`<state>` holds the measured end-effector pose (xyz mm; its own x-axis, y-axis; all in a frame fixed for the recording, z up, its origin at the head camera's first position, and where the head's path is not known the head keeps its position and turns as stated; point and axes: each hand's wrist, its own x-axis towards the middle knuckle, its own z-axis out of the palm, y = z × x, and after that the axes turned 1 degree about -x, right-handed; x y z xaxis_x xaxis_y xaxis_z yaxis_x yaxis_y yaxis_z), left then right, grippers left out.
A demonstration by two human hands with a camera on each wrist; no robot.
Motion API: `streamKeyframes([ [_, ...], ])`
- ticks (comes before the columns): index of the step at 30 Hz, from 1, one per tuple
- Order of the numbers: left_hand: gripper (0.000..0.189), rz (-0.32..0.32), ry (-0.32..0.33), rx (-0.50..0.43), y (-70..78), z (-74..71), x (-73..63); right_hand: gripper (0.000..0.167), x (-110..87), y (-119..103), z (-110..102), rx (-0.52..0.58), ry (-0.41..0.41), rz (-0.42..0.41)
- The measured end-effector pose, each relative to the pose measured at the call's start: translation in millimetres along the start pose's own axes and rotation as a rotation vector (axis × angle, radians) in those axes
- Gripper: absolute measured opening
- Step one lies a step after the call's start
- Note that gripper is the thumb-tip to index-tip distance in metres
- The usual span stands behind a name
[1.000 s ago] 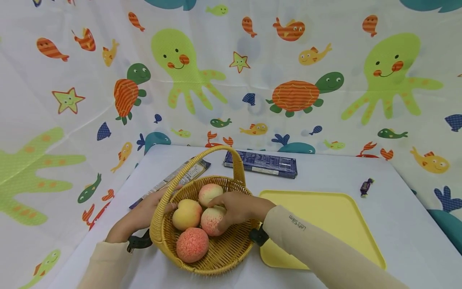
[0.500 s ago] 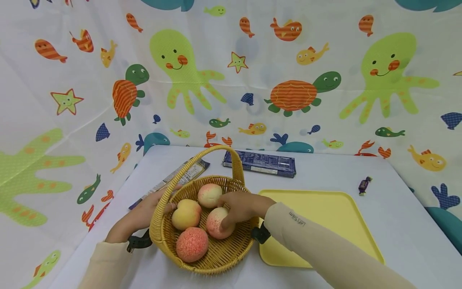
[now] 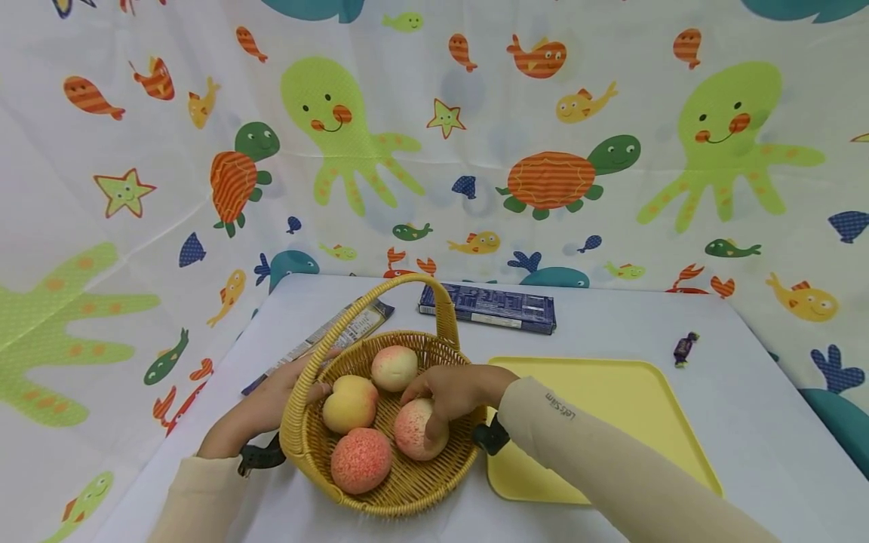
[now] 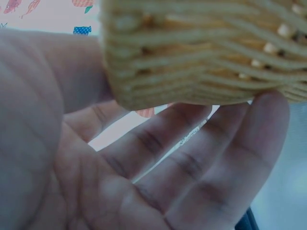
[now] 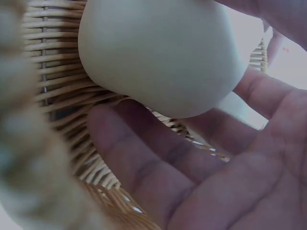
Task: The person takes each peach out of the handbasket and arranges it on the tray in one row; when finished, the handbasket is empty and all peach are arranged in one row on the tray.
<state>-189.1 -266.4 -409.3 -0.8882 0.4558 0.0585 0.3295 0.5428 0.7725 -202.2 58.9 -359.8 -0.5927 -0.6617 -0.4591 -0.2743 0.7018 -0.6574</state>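
A round wicker basket (image 3: pixel 443 483) with an arched handle stands on the table. My left hand (image 3: pixel 277 400) holds its left side, thumb over the rim and fingers spread along the outer wall (image 4: pixel 201 62). Inside the basket, my right hand (image 3: pixel 463 392) grips a pale pink peach (image 3: pixel 416 436) between thumb and fingers. In the right wrist view the peach's pale underside (image 5: pixel 163 57) lies against the fingers, with woven wicker behind. A yellow peach (image 3: pixel 348 403), a red peach (image 3: pixel 361 460) and a cream-pink peach (image 3: pixel 394 367) lie to its left and behind.
A yellow tray (image 3: pixel 611 422) lies right of the basket, partly under my right forearm. Behind the basket are a dark blue box (image 3: pixel 498 308) and a long flat packet (image 3: pixel 360 324). A small purple wrapped candy (image 3: pixel 686 349) lies at the far right.
My right hand has drawn the pale pink peach a little to the right and nearer, away from the yellow and cream-pink ones. My left hand stays on the basket.
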Motion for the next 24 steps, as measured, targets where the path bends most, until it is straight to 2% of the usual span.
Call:
streamKeyframes([
  [5, 0.052, 0.009, 0.003, 0.021, -0.8, -0.3, 0.7, 0.070, 0.5, 4, -1, 0.075, -0.071, 0.012],
  [9, 0.053, 0.001, 0.008, 0.031, -1.0, -0.1, 1.0, 0.064, -0.2, 5, -1, 0.097, -0.111, 0.025],
  [15, 0.059, -0.035, -0.002, -0.004, 1.2, -0.2, -0.7, 0.052, -3.1, 6, 0, 0.051, -0.085, 0.002],
  [20, 0.055, 0.000, 0.006, 0.026, 1.3, -0.2, -1.1, 0.058, -6.3, 6, -2, 0.042, -0.045, -0.024],
  [24, 0.054, 0.006, 0.006, 0.028, 0.5, 0.2, -0.9, 0.057, -11.3, 8, -7, 0.068, -0.007, -0.063],
])
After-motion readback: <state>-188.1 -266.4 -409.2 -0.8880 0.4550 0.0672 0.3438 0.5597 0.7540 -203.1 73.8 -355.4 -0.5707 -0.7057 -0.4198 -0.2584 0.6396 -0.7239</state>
